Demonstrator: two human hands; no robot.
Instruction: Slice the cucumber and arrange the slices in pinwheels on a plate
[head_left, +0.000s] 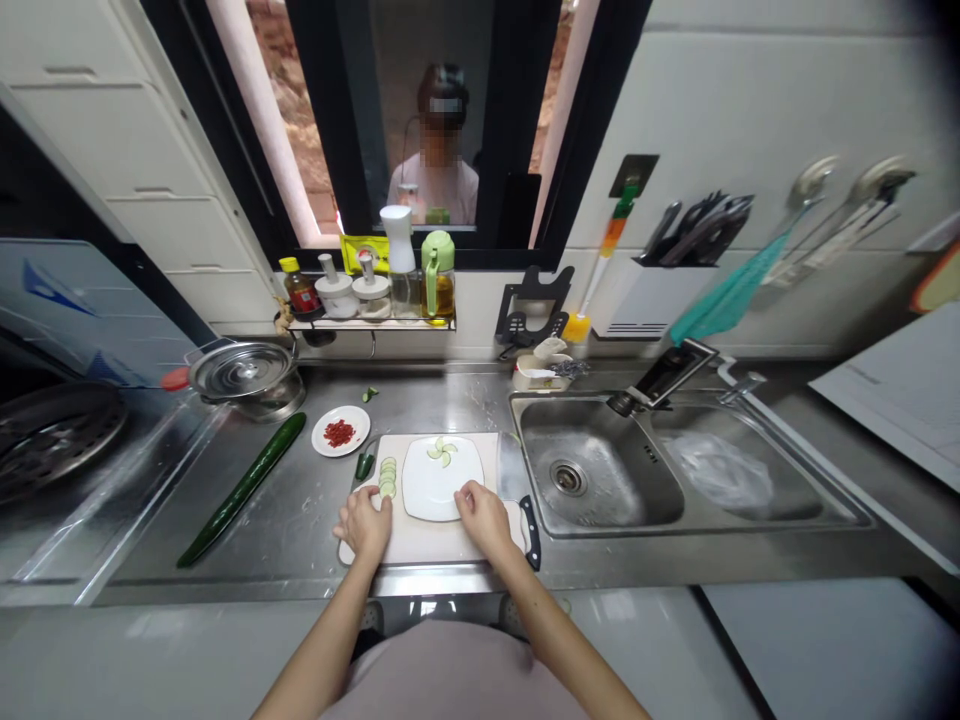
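A white square plate (pixel 431 495) rests on the pale cutting board (pixel 442 548). Near its top, thin cucumber pieces (pixel 442 452) form a small pinwheel. My left hand (pixel 364 525) lies at the board's left side, fingers apart, its fingertips beside a row of overlapping cucumber slices (pixel 388 472). Over the plate's right edge, my right hand (pixel 484 515) has its fingertips pressed together; whether anything small is between them is hidden. A kitchen knife (pixel 531 532) with a black handle lies at the board's right side. Dark green cucumber ends (pixel 364 466) sit by the board's upper left.
A whole cucumber (pixel 244 490) and a small plate (pixel 324 446) of chopped red pieces lie to the left, near a lidded pot (pixel 251 385). On the right is a double sink (pixel 600 515) with a faucet (pixel 667 375). A condiment shelf (pixel 375 323) hangs under the window.
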